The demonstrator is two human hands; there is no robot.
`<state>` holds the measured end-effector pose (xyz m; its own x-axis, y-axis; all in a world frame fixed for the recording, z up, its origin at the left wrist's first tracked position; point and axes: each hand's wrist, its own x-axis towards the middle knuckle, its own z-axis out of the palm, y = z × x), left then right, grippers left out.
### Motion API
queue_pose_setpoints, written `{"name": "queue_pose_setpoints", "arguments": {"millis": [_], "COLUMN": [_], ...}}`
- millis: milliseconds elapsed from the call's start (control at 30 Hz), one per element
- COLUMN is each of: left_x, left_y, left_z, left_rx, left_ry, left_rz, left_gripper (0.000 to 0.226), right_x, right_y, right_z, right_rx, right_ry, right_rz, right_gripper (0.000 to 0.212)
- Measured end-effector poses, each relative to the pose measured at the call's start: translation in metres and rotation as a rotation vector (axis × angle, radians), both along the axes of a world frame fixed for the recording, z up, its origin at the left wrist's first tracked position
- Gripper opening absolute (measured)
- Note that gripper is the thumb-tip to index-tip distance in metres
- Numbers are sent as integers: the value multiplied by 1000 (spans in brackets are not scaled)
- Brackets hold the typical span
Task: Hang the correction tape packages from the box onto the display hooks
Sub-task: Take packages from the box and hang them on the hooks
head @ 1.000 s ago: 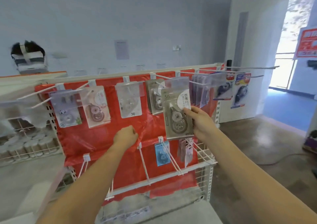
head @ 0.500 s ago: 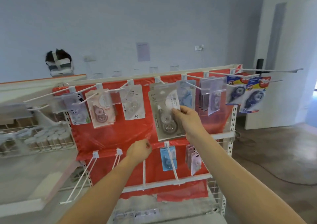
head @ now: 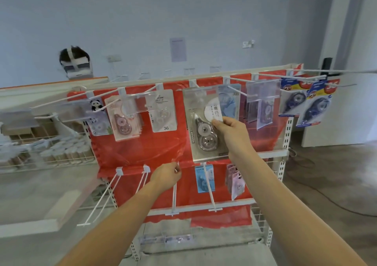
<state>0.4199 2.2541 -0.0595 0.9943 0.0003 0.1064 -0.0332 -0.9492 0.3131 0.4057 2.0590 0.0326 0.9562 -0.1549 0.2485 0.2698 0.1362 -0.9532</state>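
Note:
My right hand grips a grey correction tape package by its right edge and holds it upright against the red display rack, its top up by an upper white hook. My left hand is lower down with curled fingers at the base of a lower white hook; I cannot tell whether it grips the hook. Other packages hang along the top row: a pink one, a clear one marked 36 and blue ones. The box is out of view.
Long white hooks stick out toward me along the top rail and the lower rail. A light blue package and pink ones hang on the lower row. A wire shelf with small bottles stands at left. A person's head shows behind the rack.
The view has swung left, so the rack sits further right in frame. My right hand keeps the grey package raised at the top row; my left hand stays low by the lower hook.

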Motion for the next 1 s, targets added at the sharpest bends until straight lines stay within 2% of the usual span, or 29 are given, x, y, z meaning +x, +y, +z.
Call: {"name": "queue_pose_setpoints", "arguments": {"millis": [167, 300, 500, 600, 700, 867, 1000], "left_x": [-1, -1, -1, -3, -7, -15, -28], "left_y": [0, 4, 10, 15, 22, 30, 35], "left_z": [1, 2, 7, 7, 8, 9, 14], "left_rx": [16, 65, 193, 218, 229, 261, 338], "left_ry": [6, 30, 18, 11, 25, 106, 142], "left_rz": [-1, -12, -54, -42, -20, 20, 32], "left_gripper": [27, 26, 27, 25, 25, 24, 28], "right_x": [29, 57, 119, 142, 148, 129, 97], "right_y": [6, 10, 12, 11, 15, 25, 28], "right_z": [-8, 0, 10, 6, 4, -17, -56], "right_rx": [-112, -225, -380, -357, -362, -490, -588], "right_ry": [57, 66, 138, 186, 211, 209, 319], "right_rz": [-43, -43, -104, -110, -111, -185, -169], "right_gripper": [12, 25, 19, 17, 33, 31, 35]}}
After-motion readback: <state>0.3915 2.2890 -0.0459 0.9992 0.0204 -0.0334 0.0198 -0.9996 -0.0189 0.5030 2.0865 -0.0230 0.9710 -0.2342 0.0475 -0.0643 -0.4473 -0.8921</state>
